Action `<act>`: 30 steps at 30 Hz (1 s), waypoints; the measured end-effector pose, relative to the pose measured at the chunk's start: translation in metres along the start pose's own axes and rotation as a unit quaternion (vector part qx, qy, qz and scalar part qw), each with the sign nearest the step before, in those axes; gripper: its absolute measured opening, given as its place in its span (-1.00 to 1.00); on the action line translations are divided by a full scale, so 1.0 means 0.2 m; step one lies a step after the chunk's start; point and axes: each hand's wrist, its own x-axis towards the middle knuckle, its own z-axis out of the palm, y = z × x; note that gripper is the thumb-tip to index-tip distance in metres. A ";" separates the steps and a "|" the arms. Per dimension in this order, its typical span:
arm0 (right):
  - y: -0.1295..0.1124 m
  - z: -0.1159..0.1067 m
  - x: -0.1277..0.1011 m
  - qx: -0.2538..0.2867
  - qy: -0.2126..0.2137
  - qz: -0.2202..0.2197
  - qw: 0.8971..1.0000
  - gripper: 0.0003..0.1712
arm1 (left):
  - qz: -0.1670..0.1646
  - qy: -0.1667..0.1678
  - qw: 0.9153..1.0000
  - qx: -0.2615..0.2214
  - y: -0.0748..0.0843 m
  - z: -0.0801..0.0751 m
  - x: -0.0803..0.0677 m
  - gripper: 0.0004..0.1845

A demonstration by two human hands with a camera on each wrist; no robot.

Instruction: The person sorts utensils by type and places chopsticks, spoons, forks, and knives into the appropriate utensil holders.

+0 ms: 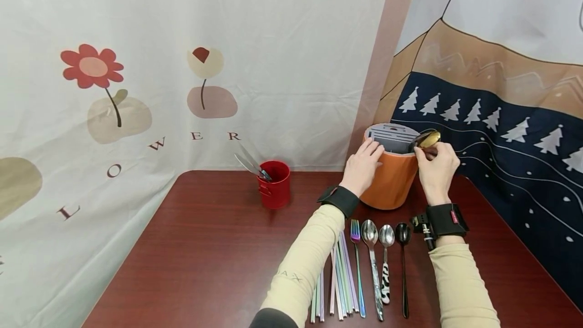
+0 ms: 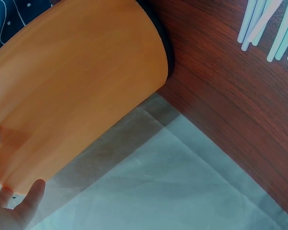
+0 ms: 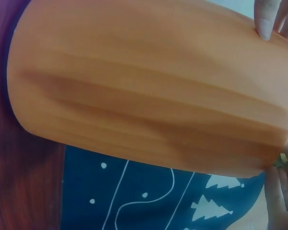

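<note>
Gold spoon (image 1: 428, 139) in right hand (image 1: 438, 170), over orange holder (image 1: 390, 181)

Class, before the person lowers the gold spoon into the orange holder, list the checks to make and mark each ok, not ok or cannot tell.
1. Round orange utensil holder upright on the dark wooden table: ok.
2. Left hand steadies the holder's rim: ok.
3. Right hand pinches the gold-bowled spoon: ok.
4. Spoon over the grey slotted insert: ok.
5. Which slot it is aimed at: cannot tell.
6. Remaining cutlery row lies apart from the holder: ok.
</note>
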 end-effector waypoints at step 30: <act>0.17 -0.10 -0.39 -0.041 -0.053 0.049 0.997 -0.75 | 0.000 0.008 1.000 -0.006 0.00 0.00 0.00 -0.58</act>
